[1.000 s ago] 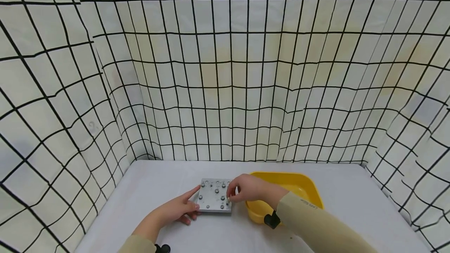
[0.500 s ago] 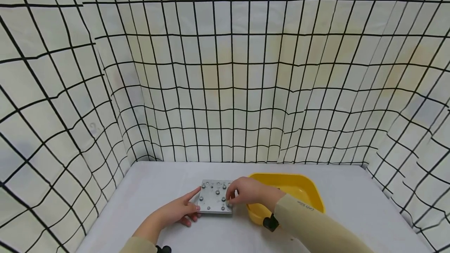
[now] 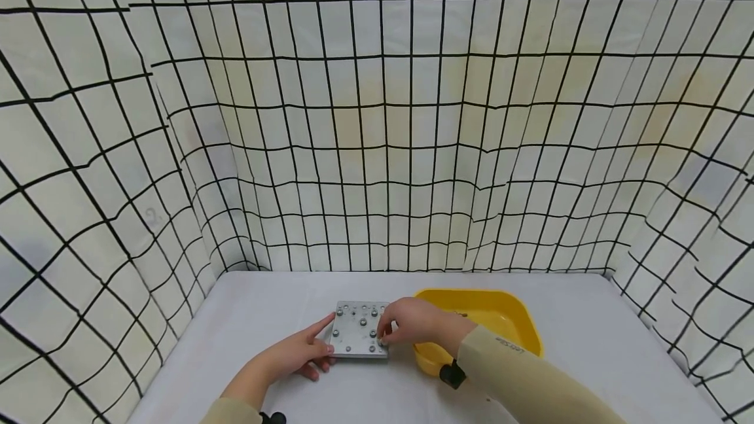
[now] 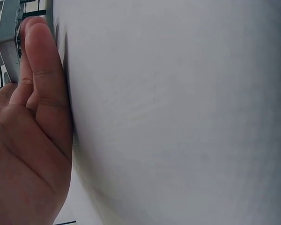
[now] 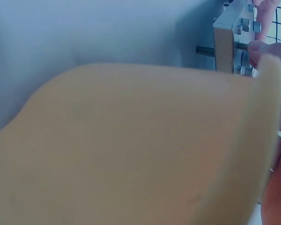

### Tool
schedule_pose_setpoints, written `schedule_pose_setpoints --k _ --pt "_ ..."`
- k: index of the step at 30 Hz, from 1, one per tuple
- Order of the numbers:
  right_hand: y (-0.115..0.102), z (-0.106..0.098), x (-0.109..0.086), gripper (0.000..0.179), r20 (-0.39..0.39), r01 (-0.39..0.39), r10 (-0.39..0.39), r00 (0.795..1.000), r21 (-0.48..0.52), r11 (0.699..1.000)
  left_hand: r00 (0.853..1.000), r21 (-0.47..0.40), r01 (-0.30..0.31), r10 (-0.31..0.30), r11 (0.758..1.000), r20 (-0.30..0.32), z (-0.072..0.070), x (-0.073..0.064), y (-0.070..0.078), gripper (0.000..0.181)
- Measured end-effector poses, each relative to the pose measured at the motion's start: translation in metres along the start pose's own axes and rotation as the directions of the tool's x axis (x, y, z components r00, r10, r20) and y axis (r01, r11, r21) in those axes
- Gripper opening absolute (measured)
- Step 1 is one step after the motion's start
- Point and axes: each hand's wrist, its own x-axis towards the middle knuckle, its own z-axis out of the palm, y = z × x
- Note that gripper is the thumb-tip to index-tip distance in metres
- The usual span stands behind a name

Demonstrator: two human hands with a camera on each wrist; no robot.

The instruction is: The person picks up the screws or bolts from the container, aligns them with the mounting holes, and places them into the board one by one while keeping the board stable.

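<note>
A silver metal plate [image 3: 352, 340] lies in front of the person in the head view, with several bolt heads standing on its top. My left hand [image 3: 294, 353] grips its left side: the index finger stretches along the edge to the far corner and the thumb is at the near corner. Over the right front part, my right hand [image 3: 415, 319] pinches a bolt between thumb and fingertips. In the right wrist view this bolt [image 5: 206, 51] passes through the plate, its threaded end sticking out underneath. The fingers partly hide its upper end.
A yellow tray [image 3: 521, 313] stands right of the plate under the right forearm, with a few small dark pieces [image 3: 461, 314] in it. White table cloth [image 3: 283, 293] lies around. White walls with black grid lines [image 3: 412, 149] enclose the back and sides.
My right fingertips have come down slightly toward the plate's near right corner, and less of the bolt shows above the plate. My left hand keeps its grip unchanged.
</note>
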Motion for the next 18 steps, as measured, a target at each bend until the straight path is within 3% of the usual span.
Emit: schedule_pose_setpoints --k 5,18 --pt "-0.002 0.0 0.001 0.004 0.002 0.003 -0.003 1.0 -0.031 1.0 1.0 0.001 0.001 -0.001 1.0 -0.002 0.0 0.0 0.0 0.081" --pt "-0.003 -0.014 -0.006 0.008 -0.016 -0.01 0.011 1.0 0.037 0.999 1.0 0.004 -0.01 0.01 1.0 0.004 -0.002 0.001 0.0 0.083"
